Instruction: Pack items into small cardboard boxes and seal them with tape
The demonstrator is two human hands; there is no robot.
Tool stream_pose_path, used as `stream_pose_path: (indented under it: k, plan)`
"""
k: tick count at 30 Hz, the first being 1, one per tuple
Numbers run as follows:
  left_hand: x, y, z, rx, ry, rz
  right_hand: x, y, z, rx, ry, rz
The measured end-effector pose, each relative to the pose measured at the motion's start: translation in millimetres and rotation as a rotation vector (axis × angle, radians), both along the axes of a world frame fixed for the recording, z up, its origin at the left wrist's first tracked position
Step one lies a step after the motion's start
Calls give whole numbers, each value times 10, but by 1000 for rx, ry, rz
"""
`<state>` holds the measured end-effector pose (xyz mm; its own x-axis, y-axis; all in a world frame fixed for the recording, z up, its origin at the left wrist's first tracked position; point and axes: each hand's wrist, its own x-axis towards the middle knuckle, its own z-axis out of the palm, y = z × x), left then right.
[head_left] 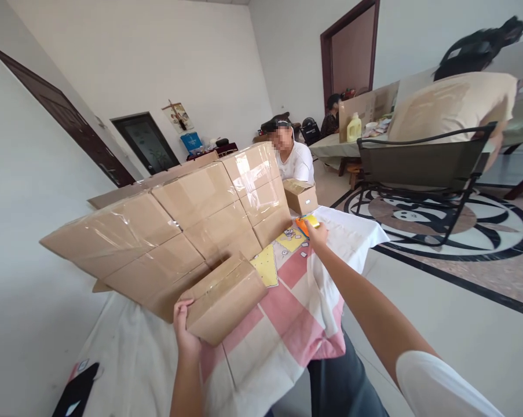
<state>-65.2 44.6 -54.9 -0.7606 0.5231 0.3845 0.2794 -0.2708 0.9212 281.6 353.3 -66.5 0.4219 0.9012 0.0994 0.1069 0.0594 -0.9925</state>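
Observation:
My left hand (185, 324) is closed on the left end of a brown cardboard box (226, 298), its fingers over the top edge. The box is taped along its top and tilts a little over the pink and white cloth. With my right arm stretched forward, my right hand (317, 234) grips a small orange and yellow hand tool (304, 225) near the far end of the table. The tool's exact kind is too small to make out. Yellow printed sheets (267, 265) lie on the cloth between box and tool.
A tall wall of taped cardboard (191, 226) stands along the table's left side. Across the table, a person in white (302, 162) sits behind another small box (300, 197). A folding chair (417, 165) and another person bending over are at right. A black pouch (76, 391) lies lower left.

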Motion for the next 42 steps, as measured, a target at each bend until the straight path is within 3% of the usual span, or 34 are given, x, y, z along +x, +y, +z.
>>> stream_pose_path:
  k: [3,7,12,16,19,20,21,23,25,27,29,30,32,33,37,39,42]
  plan:
    - [5,-10,0,0,22,-3,179,-132,-8,29,-115,32]
    - [2,-18,-1,-13,81,0,390,-301,75,238,-276,110]
    - [-72,-40,95,-100,202,7,553,-458,360,428,-359,207]
    - [-79,-188,321,-128,384,82,524,-600,622,484,-314,343]
    - [292,-271,549,-17,802,286,371,-762,804,603,-276,543]
    - [508,-254,624,27,965,265,301,-828,861,669,-276,623]
    - [752,-207,695,62,1083,200,228,-897,916,739,-279,709]
    - [1251,-37,814,-16,1143,53,99,-1029,1006,866,-290,869]
    - [1641,194,884,-213,1123,-63,35,-1131,1044,948,-306,973]
    - [1851,423,895,-363,1082,-202,54,-1198,1006,977,-332,991]
    - [1922,609,860,-461,1073,-273,127,-1249,902,965,-335,854]
    - [1936,683,836,-482,1087,-263,165,-1277,838,931,-307,718]
    - [1972,804,791,-476,1144,-152,209,-1345,723,782,-196,448]
    - [2002,858,771,-466,1167,-81,205,-1383,684,678,-120,383]
    - [2175,1056,676,-425,1109,84,48,-1482,639,352,295,520]
    - [2246,1126,609,-386,1030,76,-53,-1477,628,276,447,602]
    - [2298,1159,534,-302,971,-40,-120,-1401,576,202,449,690]
